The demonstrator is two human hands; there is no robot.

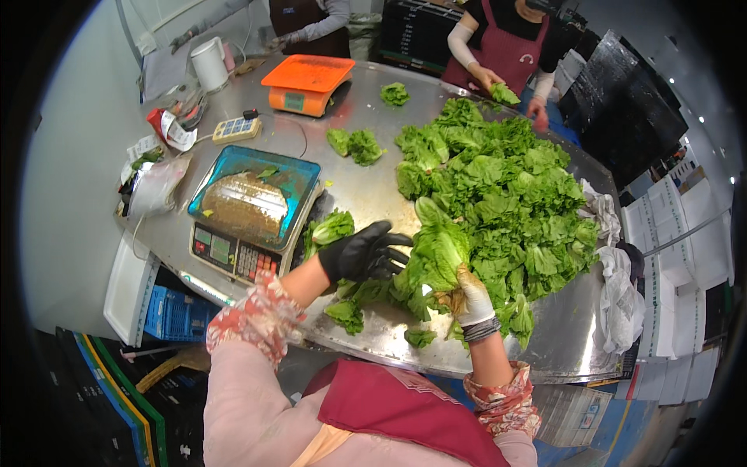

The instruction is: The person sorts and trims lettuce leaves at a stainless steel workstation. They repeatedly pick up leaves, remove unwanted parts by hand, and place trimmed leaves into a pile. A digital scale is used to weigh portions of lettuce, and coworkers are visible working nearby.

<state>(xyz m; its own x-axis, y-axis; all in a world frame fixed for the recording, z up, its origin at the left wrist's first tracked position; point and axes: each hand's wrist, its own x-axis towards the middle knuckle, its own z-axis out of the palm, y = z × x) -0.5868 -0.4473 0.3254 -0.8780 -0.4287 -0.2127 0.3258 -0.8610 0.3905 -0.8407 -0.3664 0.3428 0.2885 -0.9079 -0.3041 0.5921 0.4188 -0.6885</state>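
My right hand (474, 300), in a soiled white glove, grips a head of green leafy lettuce (439, 251) just above the table. Its leaf tips point away from me. My left hand (367, 254) wears a black glove; its fingers are apart, close to the left side of that lettuce, with nothing held. Beyond my right hand spreads a large heap of lettuce (502, 192). A smaller lettuce (332, 227) lies by my left hand, next to the scale. Loose leaves (345, 315) lie along the table's near side.
A digital scale (251, 204) with a dirty blue tray stands on the steel table (373, 192). Behind it are an orange scale (307, 84), a power strip (236, 129) and a white jug (210, 64). Across the table, one person (508, 46) holds lettuce; another (309, 26) stands farther left.
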